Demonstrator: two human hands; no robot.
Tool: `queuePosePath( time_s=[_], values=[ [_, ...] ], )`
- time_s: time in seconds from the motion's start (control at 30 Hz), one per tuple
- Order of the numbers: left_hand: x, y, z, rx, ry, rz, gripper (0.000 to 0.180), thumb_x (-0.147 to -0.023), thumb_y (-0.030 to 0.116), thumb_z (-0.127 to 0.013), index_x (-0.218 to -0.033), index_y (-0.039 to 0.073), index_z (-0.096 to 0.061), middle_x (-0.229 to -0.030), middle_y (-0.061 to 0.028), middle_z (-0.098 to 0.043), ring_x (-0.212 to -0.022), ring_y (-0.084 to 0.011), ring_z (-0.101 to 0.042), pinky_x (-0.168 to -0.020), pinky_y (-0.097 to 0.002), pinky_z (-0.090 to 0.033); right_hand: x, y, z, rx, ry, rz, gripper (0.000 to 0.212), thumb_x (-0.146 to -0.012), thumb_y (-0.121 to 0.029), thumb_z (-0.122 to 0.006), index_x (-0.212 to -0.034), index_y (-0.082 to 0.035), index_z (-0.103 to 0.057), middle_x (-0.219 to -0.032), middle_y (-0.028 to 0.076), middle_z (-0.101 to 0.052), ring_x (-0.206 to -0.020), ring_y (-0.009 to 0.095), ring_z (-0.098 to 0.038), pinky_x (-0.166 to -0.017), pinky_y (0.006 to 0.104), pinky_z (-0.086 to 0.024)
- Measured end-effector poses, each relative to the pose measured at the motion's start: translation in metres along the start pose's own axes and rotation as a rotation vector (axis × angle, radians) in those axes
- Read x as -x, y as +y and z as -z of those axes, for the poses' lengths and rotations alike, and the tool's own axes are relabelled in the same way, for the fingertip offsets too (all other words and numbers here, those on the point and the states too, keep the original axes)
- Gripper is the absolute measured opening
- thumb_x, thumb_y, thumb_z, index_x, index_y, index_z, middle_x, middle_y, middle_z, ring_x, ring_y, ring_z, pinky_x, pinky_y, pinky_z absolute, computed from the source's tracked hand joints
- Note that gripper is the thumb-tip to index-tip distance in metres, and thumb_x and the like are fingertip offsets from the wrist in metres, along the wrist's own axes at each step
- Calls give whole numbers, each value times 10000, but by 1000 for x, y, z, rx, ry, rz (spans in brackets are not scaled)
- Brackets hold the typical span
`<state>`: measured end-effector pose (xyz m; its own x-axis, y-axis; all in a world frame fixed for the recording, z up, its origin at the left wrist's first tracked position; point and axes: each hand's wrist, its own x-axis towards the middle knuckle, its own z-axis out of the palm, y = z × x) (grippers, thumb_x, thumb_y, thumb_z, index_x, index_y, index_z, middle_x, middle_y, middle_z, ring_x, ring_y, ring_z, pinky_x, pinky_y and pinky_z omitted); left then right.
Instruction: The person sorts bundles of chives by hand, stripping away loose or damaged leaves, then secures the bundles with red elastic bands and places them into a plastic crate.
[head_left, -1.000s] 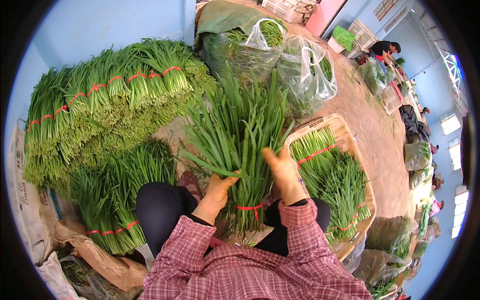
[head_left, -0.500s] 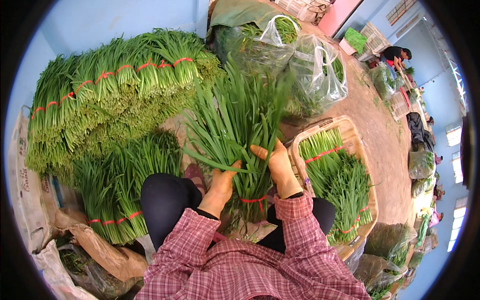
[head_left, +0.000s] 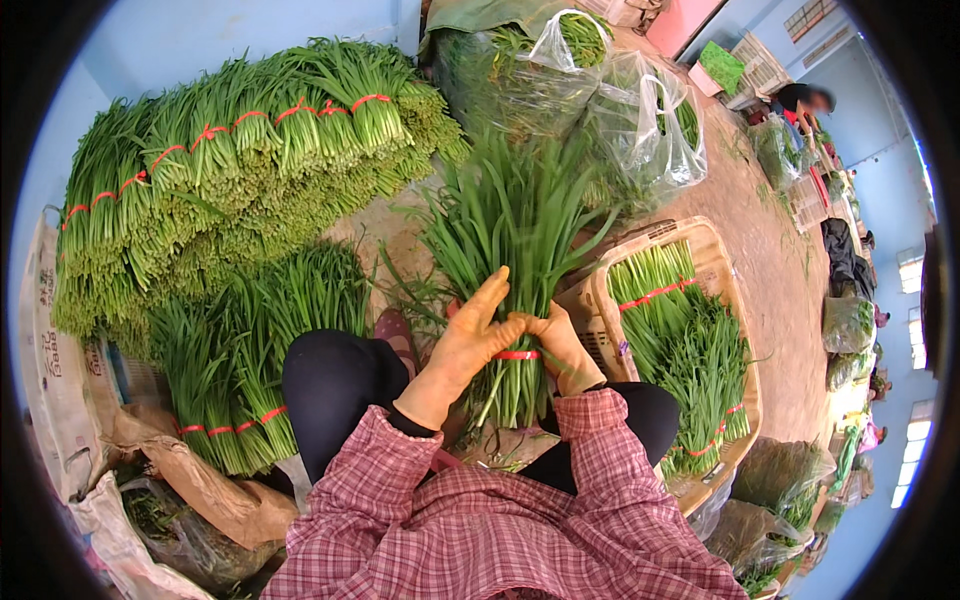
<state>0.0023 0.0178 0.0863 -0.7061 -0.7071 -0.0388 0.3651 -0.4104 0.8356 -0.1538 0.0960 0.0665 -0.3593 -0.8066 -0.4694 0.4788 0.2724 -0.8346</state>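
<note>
Between my knees stands a bunch of garlic chives (head_left: pixel 512 215), long flat green leaves upward and pale stems down, with a red band (head_left: pixel 517 355) round its lower part. Both my hands wear tan rubber gloves. My left hand (head_left: pixel 460 345) lies across the front left of the bunch just above the band, its thumb and fingers spread against it. My right hand (head_left: pixel 562 345) wraps the right side, its thumb in front; the other fingers are partly hidden behind the stems. The leaf tips are blurred.
Many banded bunches (head_left: pixel 240 150) are stacked along the wall at left, with more bunches (head_left: pixel 240 350) beside my left knee. A tan plastic crate (head_left: pixel 745 330) of bunches stands at right. Clear bags of greens (head_left: pixel 640 140) lie ahead. Another person (head_left: pixel 800 105) works at far right.
The bunch has shifted slightly right and turned more upright, and its band sits higher. My left hand has moved up and across its front; my right hand has slid lower beside the band.
</note>
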Motion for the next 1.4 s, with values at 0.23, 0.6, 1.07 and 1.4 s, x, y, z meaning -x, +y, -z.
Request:
queuePosePath(
  time_s=[0.23, 0.6, 1.07, 1.4],
  values=[
    [-12, -32, 62, 124, 542, 205, 517, -925, 141, -722, -1375, 6, -506, -1355, -123, -582, -1214, -213, -562, -1012, -336, -461, -7, 23, 22, -277, -31, -43, 458, -848, -115, -758, -1255, 22, -599, -1154, 113, -686, -1010, 239, -672, -927, 366, -539],
    [-19, -27, 43, 269, 440, 197, 539, -870, 65, -758, -1342, -7, -509, -1252, -117, -627, -1129, -290, -610, -960, -455, -519, 1, -12, -18, -5, -130, 53, 547, -937, -320, -698, -1346, 4, -534, -1216, 84, -661, -1059, 208, -639, -931, 345, -515],
    [-29, 8, 57, 320, 923, 88, 599, -830, 155, -829, -1332, 38, -524, -1281, -77, -606, -1110, -247, -590, -902, -415, -542, 35, -46, 28, 479, -140, 101, 702, -936, -268, -698, -1495, 11, -378, -1388, 169, -575, -1249, 256, -565, -1035, 359, -461],
    [-24, 12, 54, 1036, 631, 241, 448, -1048, 375, -480, -1345, 42, -518, -1397, -137, -544, -1277, -367, -512, -1055, -620, -438, 66, -22, -20, 136, -118, 336, 921, -756, 42, -804, -1530, -71, -318, -1387, 92, -539, -1221, 214, -563, -1017, 351, -479]
  ],
)
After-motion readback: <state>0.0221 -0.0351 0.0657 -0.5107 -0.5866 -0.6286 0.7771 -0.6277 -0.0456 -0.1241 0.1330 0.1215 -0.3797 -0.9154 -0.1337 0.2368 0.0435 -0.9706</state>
